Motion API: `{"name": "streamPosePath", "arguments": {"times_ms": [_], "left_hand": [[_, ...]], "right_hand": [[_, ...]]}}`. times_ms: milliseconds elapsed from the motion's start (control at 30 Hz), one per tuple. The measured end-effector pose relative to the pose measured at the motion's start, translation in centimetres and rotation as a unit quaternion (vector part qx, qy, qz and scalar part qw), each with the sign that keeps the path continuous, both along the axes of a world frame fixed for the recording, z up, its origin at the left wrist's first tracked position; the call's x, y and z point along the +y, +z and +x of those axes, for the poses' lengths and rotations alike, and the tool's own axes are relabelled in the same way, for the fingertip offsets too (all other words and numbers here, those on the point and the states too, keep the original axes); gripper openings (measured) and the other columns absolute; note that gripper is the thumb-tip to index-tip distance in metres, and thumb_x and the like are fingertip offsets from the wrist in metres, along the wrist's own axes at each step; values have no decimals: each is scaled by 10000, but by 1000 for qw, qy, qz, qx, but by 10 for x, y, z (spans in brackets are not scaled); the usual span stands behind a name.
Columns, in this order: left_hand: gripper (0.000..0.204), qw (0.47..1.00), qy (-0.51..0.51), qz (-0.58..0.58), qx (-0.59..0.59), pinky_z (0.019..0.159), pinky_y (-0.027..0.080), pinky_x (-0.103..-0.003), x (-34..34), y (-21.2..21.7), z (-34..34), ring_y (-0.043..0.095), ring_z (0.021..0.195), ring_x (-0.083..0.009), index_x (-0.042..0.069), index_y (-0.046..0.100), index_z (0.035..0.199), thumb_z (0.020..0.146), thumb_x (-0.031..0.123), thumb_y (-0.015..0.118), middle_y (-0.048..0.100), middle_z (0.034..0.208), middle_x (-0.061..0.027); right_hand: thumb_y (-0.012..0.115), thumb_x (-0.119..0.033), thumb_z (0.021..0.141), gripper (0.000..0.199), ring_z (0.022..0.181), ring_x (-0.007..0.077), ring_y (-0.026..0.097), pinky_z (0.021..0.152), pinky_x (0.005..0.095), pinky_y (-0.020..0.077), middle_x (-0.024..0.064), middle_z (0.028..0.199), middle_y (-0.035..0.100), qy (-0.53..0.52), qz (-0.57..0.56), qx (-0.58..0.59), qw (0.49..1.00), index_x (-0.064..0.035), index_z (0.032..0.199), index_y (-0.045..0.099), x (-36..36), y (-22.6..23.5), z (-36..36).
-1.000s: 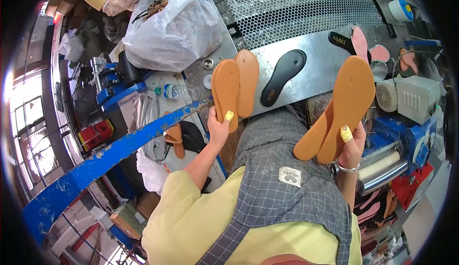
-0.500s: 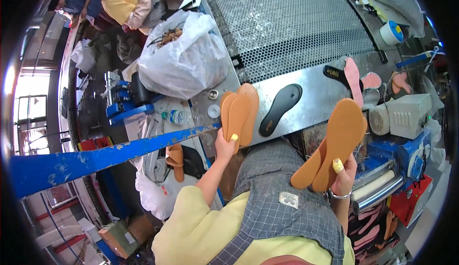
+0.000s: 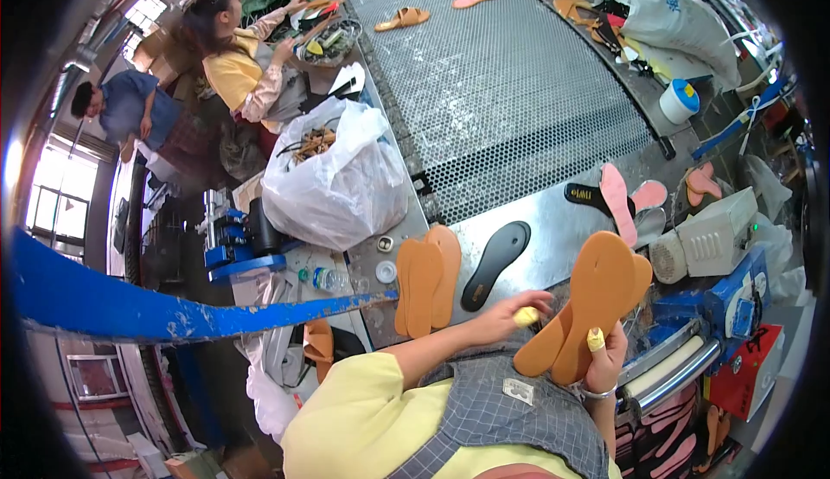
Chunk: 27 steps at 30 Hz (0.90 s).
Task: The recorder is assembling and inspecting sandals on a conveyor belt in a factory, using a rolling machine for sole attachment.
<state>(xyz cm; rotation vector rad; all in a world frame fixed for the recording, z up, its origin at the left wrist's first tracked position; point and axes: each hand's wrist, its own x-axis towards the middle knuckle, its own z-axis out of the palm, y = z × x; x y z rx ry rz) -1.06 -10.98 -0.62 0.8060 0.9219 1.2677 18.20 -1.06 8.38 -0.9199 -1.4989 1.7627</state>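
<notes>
Carefully keep right hand (image 3: 605, 354) fingers clamped on the two tan foam sandal soles (image 3: 592, 302), raised just right of the black rubber sole (image 3: 494, 263) on the steel bench (image 3: 553, 237); bring left hand (image 3: 506, 315), fingers loosely open and empty, onto their lower edge; separate gently.

You wear a yellow short-sleeved shirt under a grey checked apron with a small pale patch, yellow finger guards on both thumbs, and a thin bracelet on your right wrist.
</notes>
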Motion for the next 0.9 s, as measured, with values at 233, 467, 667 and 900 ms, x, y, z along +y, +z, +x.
{"name": "streamPosePath", "arguments": {"times_ms": [233,467,667,900], "left_hand": [[853,965,-213,23,-151,1111,200,-352,54,56,17,168,1381,-185,77,-43,1487,936,481,469,151,1513,-98],[557,962,-215,58,-161,982,375,-321,74,44,2,450,1150,-144,38,347,1330,932,375,541,477,1235,-63],[366,975,-122,54,-179,866,456,-316,84,19,-11,573,948,-135,49,478,1149,915,308,585,561,1042,-43],[375,989,-40,-21,-144,847,465,-321,85,15,-32,603,926,-150,64,477,1157,903,307,608,568,1046,-48]], "right_hand": [[582,-191,914,281,929,123,550,851,267,420,54,1021,600,-90,35,20,995,20,1096,547,4,3,-10],[572,-189,924,266,886,154,575,831,287,450,74,1003,601,-194,37,52,979,4,1103,533,9,1,-21],[599,-134,895,304,856,230,621,788,381,531,126,975,610,-181,-72,113,974,-18,1147,477,17,12,-13],[681,-111,800,439,823,235,623,748,369,529,119,930,615,-79,-190,66,976,-18,1171,466,9,3,-13]]}}
